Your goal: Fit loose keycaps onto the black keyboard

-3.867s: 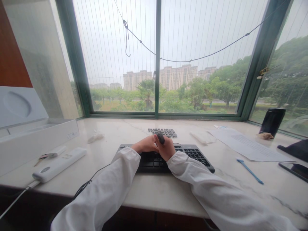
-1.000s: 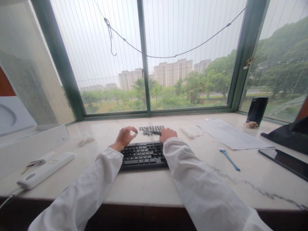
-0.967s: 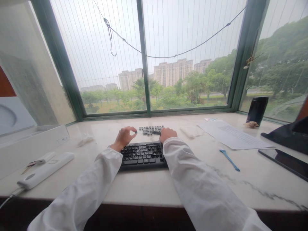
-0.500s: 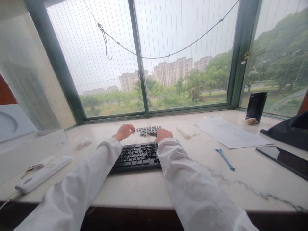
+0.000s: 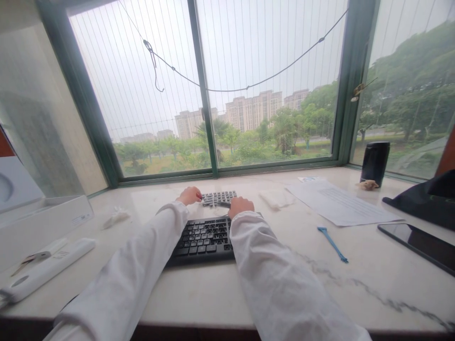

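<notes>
From my remote view, the batch of small grey square plastic keycaps (image 5: 221, 194) lies on the pale marble bench (image 5: 199, 298), just beyond the black rectangular plastic keyboard (image 5: 199, 240); its long axis runs left to right. My left hand (image 5: 191, 194) is nearest, right at the batch's left end, so the keycaps lie to its right. Its fingers and thumb are drawn close together; I cannot tell whether they pinch anything. My right hand (image 5: 241, 205) is curled around a slim dark tool (image 5: 223, 204) that points left, by the near right side of the keycaps. Sockets without caps show on the keyboard. Far left stands an open white cardboard box (image 5: 80, 216); I can't make out its contents. An upright black cylindrical can (image 5: 375, 163) stands far right, its inside hidden.
</notes>
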`<act>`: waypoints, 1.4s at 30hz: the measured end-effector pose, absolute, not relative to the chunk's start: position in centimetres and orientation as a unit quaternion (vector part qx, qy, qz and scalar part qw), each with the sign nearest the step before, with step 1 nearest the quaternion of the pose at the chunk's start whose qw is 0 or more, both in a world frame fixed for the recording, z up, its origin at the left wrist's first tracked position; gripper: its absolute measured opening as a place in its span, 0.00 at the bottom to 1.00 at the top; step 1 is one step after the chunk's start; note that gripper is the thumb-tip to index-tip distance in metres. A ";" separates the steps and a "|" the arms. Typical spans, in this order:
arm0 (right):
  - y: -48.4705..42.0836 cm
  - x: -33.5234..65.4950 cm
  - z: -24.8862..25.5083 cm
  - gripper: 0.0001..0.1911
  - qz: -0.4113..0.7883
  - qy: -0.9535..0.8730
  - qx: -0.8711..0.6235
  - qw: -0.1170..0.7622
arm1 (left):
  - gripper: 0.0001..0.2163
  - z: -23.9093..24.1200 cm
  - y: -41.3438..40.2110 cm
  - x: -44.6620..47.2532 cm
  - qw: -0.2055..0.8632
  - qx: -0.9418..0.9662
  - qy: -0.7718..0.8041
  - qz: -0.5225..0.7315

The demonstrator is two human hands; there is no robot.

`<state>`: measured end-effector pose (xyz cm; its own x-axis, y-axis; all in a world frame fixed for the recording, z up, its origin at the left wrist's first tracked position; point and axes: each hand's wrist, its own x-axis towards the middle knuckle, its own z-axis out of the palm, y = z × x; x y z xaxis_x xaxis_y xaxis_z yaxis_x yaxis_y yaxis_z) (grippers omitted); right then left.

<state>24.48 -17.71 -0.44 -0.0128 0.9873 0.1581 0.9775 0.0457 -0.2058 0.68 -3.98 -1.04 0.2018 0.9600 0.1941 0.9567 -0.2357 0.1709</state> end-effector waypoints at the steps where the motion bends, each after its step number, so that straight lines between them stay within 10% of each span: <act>1: -17.7 24.5 -0.4 0.08 0.020 -0.710 -0.692 0.127 | 0.11 -1.1 -3.8 0.7 0.009 0.774 0.620 0.128; 42: -17.5 24.3 -0.5 0.04 0.018 -0.712 -0.691 0.124 | 0.11 -0.7 -4.0 1.4 0.008 0.759 0.645 0.094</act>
